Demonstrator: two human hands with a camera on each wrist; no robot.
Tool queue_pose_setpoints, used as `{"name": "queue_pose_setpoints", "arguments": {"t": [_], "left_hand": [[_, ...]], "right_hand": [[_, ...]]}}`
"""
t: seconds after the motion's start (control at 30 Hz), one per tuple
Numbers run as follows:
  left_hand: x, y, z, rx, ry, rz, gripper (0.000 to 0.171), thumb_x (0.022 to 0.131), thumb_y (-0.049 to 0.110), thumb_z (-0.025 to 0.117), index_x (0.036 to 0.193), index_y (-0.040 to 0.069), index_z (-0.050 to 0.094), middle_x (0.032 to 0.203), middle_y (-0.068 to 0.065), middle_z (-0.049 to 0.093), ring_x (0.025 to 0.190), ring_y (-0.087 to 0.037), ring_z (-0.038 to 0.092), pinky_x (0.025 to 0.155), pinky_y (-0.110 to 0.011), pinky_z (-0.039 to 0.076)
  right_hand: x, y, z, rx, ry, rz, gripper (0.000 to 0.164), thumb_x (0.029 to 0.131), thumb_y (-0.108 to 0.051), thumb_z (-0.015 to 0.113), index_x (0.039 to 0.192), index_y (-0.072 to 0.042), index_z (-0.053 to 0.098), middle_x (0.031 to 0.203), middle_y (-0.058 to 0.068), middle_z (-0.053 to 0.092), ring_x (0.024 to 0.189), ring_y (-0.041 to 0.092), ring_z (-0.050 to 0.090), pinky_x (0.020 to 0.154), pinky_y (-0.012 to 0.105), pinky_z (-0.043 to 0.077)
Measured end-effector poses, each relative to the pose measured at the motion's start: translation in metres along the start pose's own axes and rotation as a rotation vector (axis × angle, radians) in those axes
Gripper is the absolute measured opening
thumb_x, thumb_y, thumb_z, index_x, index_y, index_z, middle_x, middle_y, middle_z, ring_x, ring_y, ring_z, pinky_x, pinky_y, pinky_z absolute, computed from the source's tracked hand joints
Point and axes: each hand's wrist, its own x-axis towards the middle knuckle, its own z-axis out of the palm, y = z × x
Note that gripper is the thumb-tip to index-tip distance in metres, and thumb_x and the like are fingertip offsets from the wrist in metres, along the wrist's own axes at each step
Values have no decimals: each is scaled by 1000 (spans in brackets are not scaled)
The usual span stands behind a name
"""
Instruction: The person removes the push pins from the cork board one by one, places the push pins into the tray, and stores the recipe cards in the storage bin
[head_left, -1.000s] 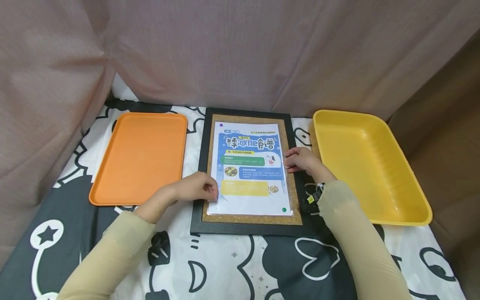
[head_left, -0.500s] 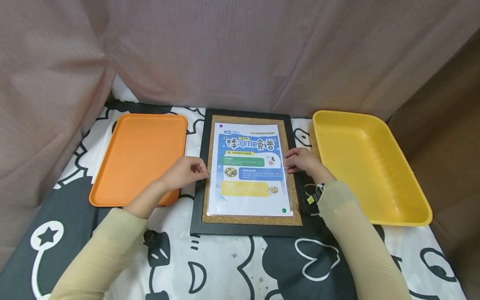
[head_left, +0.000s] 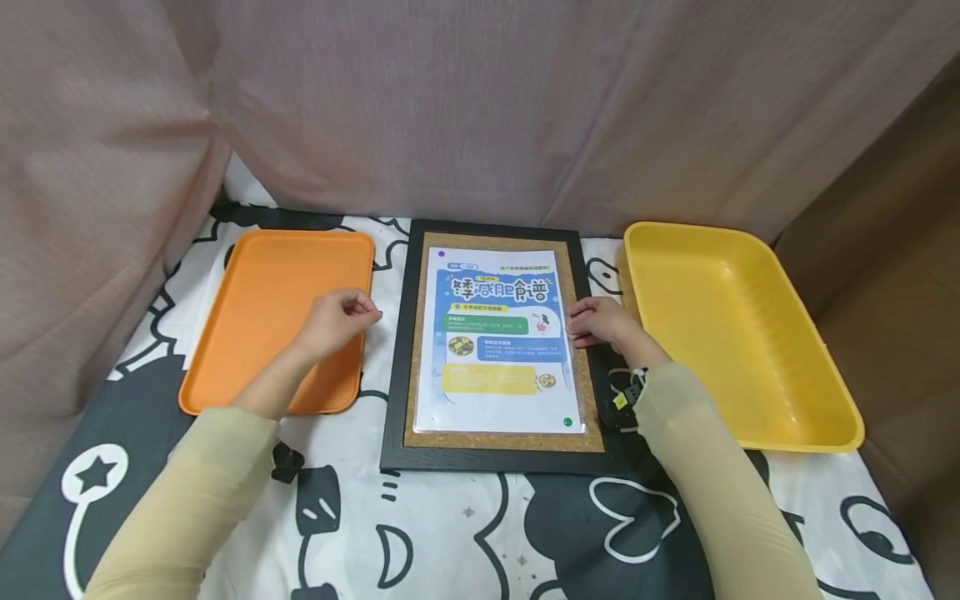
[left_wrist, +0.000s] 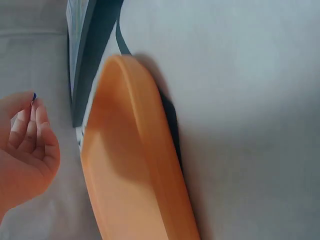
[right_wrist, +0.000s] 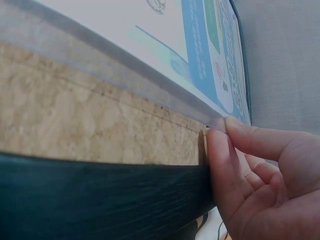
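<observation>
A printed poster [head_left: 495,408] in a clear sleeve lies on a black-framed cork board [head_left: 502,440]. A purple pushpin [head_left: 441,254] sits at its upper left corner, a green pushpin [head_left: 567,422] at its lower right. My right hand [head_left: 606,321] pinches the sleeve's right edge between thumb and forefinger; the right wrist view shows that edge lifted off the cork. My left hand [head_left: 336,321] is above the right side of the orange tray [head_left: 277,283]. Its fingertips pinch a tiny blue pushpin [left_wrist: 34,96], seen only in the left wrist view.
To the right of the board stands a deep yellow bin [head_left: 735,333]. A patterned black-and-white cloth [head_left: 450,533] covers the table. Brown curtain [head_left: 480,108] hangs behind and at both sides.
My left hand has moved from the poster's lower left edge, up and left, to above the orange tray. The right hand stays at the poster's right edge.
</observation>
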Motion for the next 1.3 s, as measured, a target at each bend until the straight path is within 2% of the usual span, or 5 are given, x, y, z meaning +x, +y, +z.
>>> {"name": "queue_pose_setpoints", "arguments": {"t": [0.13, 0.33, 0.6, 0.93, 1.3], "left_hand": [[4, -8, -6, -1, 44, -19, 13, 87, 13, 63, 88, -1, 63, 82, -11, 60, 71, -16, 50, 59, -18, 41], [7, -15, -13, 30, 69, -63, 16, 88, 17, 62, 91, 0, 63, 84, -10, 59, 73, -18, 50, 60, -19, 41], [16, -19, -21, 55, 123, -67, 16, 88, 14, 61, 92, -2, 63, 84, -12, 62, 69, -13, 50, 59, -18, 42], [24, -18, -30, 63, 128, -132, 19, 90, 16, 59, 96, -2, 63, 88, -13, 60, 70, -14, 49, 61, -18, 42], [36, -29, -33, 75, 148, -191, 20, 91, 16, 58, 99, -2, 61, 87, -11, 57, 71, -17, 48, 60, -19, 41]], "right_hand": [[0, 0, 0, -7, -1, 6, 37, 92, -7, 55, 127, 1, 46, 115, 20, 57, 72, 11, 62, 71, 25, 55], [-1, -1, 0, -11, 9, 18, 37, 92, -8, 56, 127, 0, 46, 116, 19, 57, 75, 13, 62, 72, 25, 55], [-2, -2, 1, -8, 17, 32, 36, 94, -11, 55, 127, -2, 47, 115, 18, 56, 78, 14, 62, 73, 24, 55], [-3, -1, 1, -12, 16, 21, 35, 93, -10, 55, 126, -1, 47, 115, 18, 55, 77, 15, 62, 72, 24, 55], [-1, 0, 1, -14, 13, 10, 35, 93, -10, 54, 126, 0, 47, 115, 19, 55, 76, 15, 62, 72, 25, 55]]}}
